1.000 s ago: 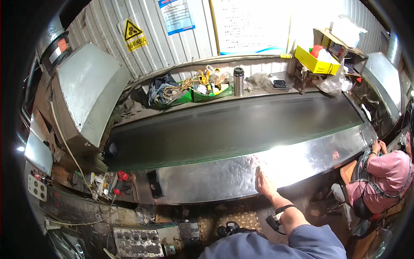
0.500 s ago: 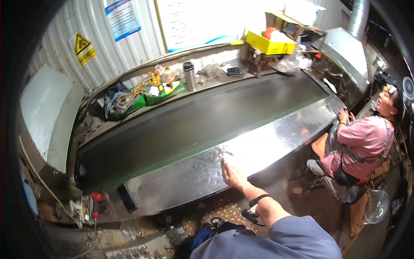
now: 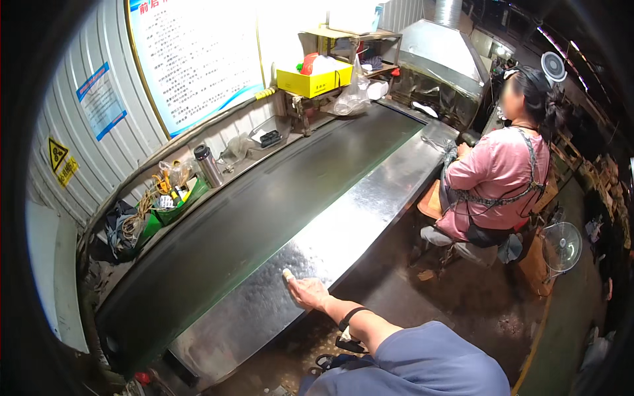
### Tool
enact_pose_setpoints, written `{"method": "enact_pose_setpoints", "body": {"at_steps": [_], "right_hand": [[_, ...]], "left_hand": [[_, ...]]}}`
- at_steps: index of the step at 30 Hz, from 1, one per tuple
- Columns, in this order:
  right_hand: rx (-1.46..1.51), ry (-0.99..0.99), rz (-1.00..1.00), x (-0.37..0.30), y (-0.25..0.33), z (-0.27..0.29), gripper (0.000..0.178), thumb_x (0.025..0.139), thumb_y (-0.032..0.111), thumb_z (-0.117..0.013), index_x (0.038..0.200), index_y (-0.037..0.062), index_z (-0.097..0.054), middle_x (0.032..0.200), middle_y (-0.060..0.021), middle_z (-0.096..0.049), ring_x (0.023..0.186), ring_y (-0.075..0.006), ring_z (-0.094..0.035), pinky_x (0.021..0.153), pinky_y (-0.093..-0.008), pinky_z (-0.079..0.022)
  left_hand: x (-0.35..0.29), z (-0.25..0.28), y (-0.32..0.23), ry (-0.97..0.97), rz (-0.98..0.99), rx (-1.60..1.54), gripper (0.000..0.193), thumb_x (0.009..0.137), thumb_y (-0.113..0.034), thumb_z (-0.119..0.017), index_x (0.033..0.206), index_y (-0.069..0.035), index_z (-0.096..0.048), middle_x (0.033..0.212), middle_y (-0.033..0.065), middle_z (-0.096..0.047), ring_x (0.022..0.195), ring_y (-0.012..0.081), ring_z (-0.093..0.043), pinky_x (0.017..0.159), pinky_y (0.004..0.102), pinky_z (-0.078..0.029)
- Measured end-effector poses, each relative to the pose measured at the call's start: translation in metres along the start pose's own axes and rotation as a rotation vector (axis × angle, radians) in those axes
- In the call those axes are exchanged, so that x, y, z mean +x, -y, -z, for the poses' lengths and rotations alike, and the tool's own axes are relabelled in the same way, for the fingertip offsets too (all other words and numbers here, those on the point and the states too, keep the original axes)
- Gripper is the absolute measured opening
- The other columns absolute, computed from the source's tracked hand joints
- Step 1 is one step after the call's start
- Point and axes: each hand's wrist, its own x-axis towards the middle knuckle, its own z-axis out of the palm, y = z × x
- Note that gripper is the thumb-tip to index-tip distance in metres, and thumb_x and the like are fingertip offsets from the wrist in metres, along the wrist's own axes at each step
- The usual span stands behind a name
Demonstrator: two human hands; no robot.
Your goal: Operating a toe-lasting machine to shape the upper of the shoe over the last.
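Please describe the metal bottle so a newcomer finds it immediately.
Find the long dark belt, then the ledge along its far side. There, the metal bottle stands between a green bin and clear plastic. Unlike them, it is a dark-topped silver cylinder.

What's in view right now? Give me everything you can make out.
Ledge: 1, silver, centre
Belt: 1, dark green, left of ledge
Wall: 1, white, upper left
Posters: 2, white-blue, on wall
Sign: 1, yellow-black, on wall
Bins: 2, green, between belt and wall
Flask: 1, silver, beyond bins
Case: 1, black, beyond flask
Yellow box: 1, by belt's far end
Hood: 1, silver, beyond belt
Phone: 1, black, ledge's near end
Co-worker: 1, pink top, right of ledge
Fan: 1, pale, lower right
Strap: 1, black, right wrist
Sleeve: 1, blue-grey, bottom
Right hand: 1, bare, at ledge's near edge
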Motion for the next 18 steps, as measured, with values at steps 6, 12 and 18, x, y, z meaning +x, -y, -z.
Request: {"method": "enact_pose_setpoints", "body": {"at_steps": [6, 12, 18], "right_hand": [[-0.097, 0.013, -0.006, 0.001, -0.003, -0.007, 0.037, 0.101, 0.024, -0.049, 0.134, 0.0075, -0.044, 0.082, -0.0152, -0.070, 0.075, -0.0369, -0.067, 0.065, -0.0491, -0.054], [-0.082, 0.033, -0.026, -0.001, -0.005, -0.012, 0.037, 0.102, 0.026, -0.047, 0.135, 0.0093, -0.042, 0.090, -0.0154, -0.071, 0.080, -0.0394, -0.068, 0.069, -0.0505, -0.054], [-0.089, 0.035, -0.019, -0.001, -0.006, -0.013, 0.039, 0.103, 0.025, -0.045, 0.140, 0.0129, -0.039, 0.092, -0.0149, -0.071, 0.086, -0.0394, -0.068, 0.073, -0.0509, -0.053]], "left_hand": [[0.005, -0.007, 0.003, 0.038, 0.008, -0.040, 0.094, 0.069, -0.014, -0.092, 0.145, 0.001, -0.039, 0.122, 0.0221, -0.063, 0.105, 0.0371, -0.065, 0.090, 0.0502, -0.052], [0.012, -0.005, 0.016, 0.061, 0.024, -0.069, 0.093, 0.069, -0.013, -0.091, 0.145, 0.001, -0.039, 0.124, 0.0215, -0.062, 0.107, 0.0365, -0.064, 0.091, 0.0497, -0.051], [0.013, -0.003, 0.023, 0.086, 0.031, -0.090, 0.092, 0.070, -0.013, -0.090, 0.145, 0.002, -0.039, 0.126, 0.0208, -0.061, 0.110, 0.0359, -0.063, 0.093, 0.0493, -0.051]]}}
